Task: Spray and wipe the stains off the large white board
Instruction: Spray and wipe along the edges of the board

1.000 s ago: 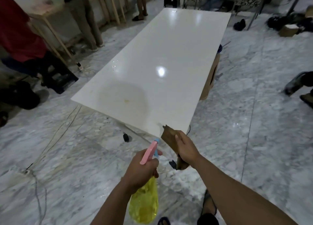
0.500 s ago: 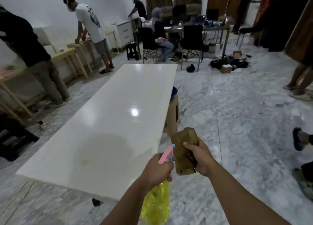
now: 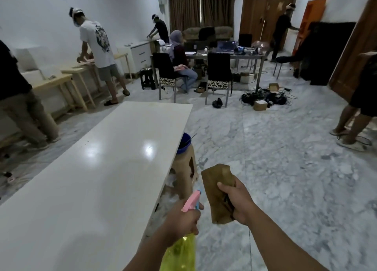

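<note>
The large white board lies flat and glossy at the left, stretching away from me, with ceiling lights reflected on it. My left hand grips a yellow spray bottle with a pink trigger head, held just off the board's right edge. My right hand holds a folded brown cloth upright over the floor, to the right of the board. No stain shows clearly on the board from this angle.
A tan plastic stool with a blue bowl stands under the board's right edge. Several people work at wooden tables on the left and a desk at the back. A person's legs stand at the right on the marble floor.
My view has lifted from the board's near corner to the whole room. The board has shifted left in view, and both hands have moved off its edge, over the floor.
</note>
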